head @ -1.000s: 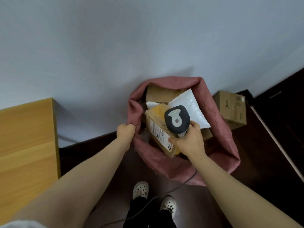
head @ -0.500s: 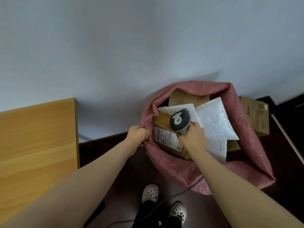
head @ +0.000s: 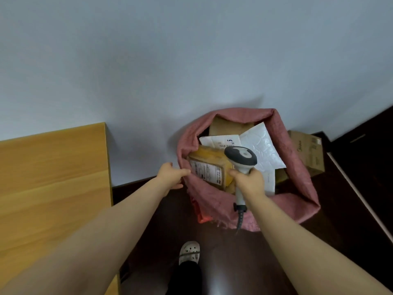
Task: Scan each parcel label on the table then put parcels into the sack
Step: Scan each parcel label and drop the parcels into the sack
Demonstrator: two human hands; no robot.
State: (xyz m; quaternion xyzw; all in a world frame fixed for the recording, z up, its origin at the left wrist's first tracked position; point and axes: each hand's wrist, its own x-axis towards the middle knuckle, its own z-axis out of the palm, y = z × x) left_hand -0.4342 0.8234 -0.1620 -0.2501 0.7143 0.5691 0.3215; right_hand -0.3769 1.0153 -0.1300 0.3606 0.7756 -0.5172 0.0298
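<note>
right hand (head: 249, 182) grips scanner (head: 240, 159) (head over sack (head: 234, 116)); left hand (head: 171, 177) loose-fingered at rim

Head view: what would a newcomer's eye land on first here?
A pink sack stuffed with parcels stands on the dark floor by the wall, right of centre, a labelled brown box on top. The right hand holds a grey scanner above it, while the left hand is at the sack's near rim. A wooden table fills the left edge.

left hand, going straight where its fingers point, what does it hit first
The left hand would likely meet the rim of the sack first, right at its fingertips; the labelled parcel lies just behind.
</note>
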